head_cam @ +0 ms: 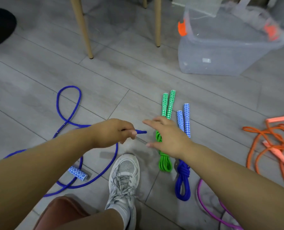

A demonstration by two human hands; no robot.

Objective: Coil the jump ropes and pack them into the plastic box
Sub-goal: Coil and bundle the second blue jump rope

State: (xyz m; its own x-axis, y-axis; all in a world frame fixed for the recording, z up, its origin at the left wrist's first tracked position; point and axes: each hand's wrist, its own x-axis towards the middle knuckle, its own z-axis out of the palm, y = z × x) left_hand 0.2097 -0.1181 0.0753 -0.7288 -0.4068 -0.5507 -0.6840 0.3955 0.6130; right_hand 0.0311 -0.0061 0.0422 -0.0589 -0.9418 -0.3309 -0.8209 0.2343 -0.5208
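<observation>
Box: clear plastic storage box with orange latches, upright on the grey plank floor, upper right; contents cannot be told through its blurred walls.
Loose rope: blue jump rope sprawled in open loops at left, one patterned blue handle lying on the floor, near the grey sneaker.
Left hand: left hand, fingers clamped on a fold of the loose blue rope, its short end pointing right.
Right hand: right hand, fingers spread apart, palm down, above the green bundle, holding nothing.
Coiled ropes: green coiled jump rope and blue coiled jump rope side by side, long axes running away from the person, handles at the far end.
Other ropes: orange jump rope tangled at right; purple rope at lower right.
</observation>
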